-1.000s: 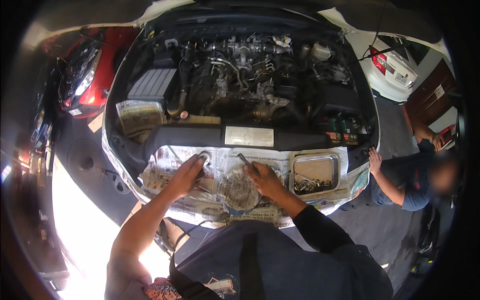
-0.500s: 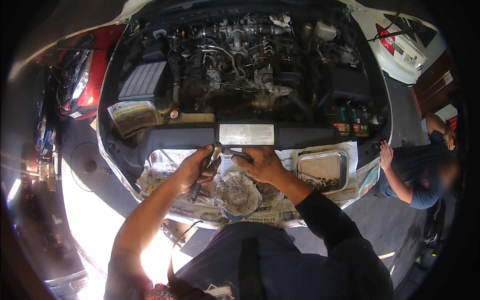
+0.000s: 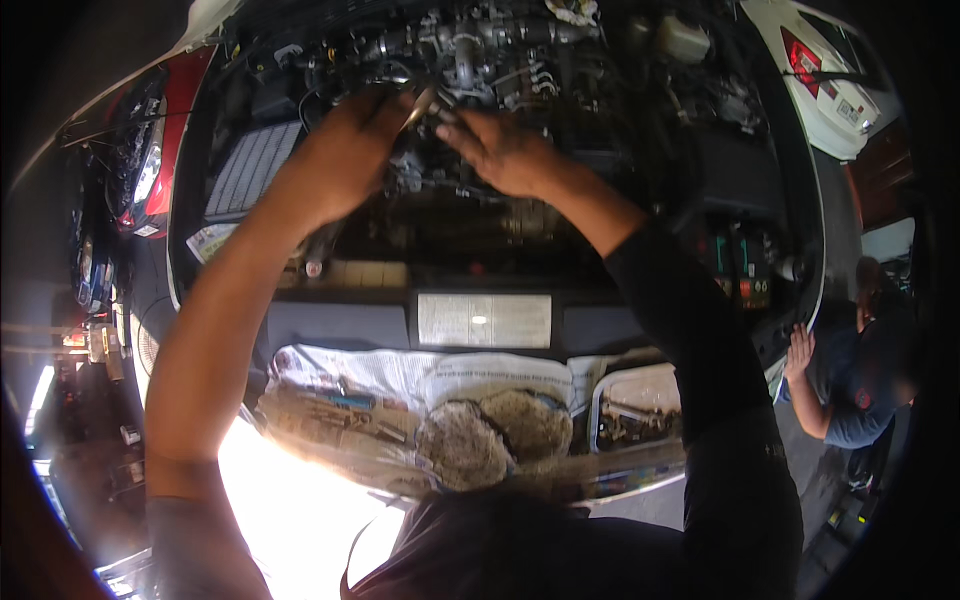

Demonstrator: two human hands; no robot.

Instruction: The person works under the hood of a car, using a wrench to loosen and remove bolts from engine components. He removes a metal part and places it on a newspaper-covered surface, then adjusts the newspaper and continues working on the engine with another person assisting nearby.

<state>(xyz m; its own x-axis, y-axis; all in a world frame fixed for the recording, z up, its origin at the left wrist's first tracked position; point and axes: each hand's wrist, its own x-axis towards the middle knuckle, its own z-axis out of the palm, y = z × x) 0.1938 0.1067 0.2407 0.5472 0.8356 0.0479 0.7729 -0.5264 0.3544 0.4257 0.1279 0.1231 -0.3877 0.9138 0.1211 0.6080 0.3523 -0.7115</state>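
Over engine [image 3: 465,60], well inside bay edges [image 3: 806,200]: left hand [image 3: 340,155], right hand [image 3: 510,155], grips clamped on ratchet [image 3: 420,104].

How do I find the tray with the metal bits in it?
Start at the big engine, then come down past the white label to the newspaper. At its right end, partly hidden by the right black sleeve, sits the tray. Unlike the two round, grimy things to its left, it has straight sides and holds metal bits.

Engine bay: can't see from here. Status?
Left hand gripping ratchet. Right hand right beside it, grip blurred. Both above engine, hiding part.
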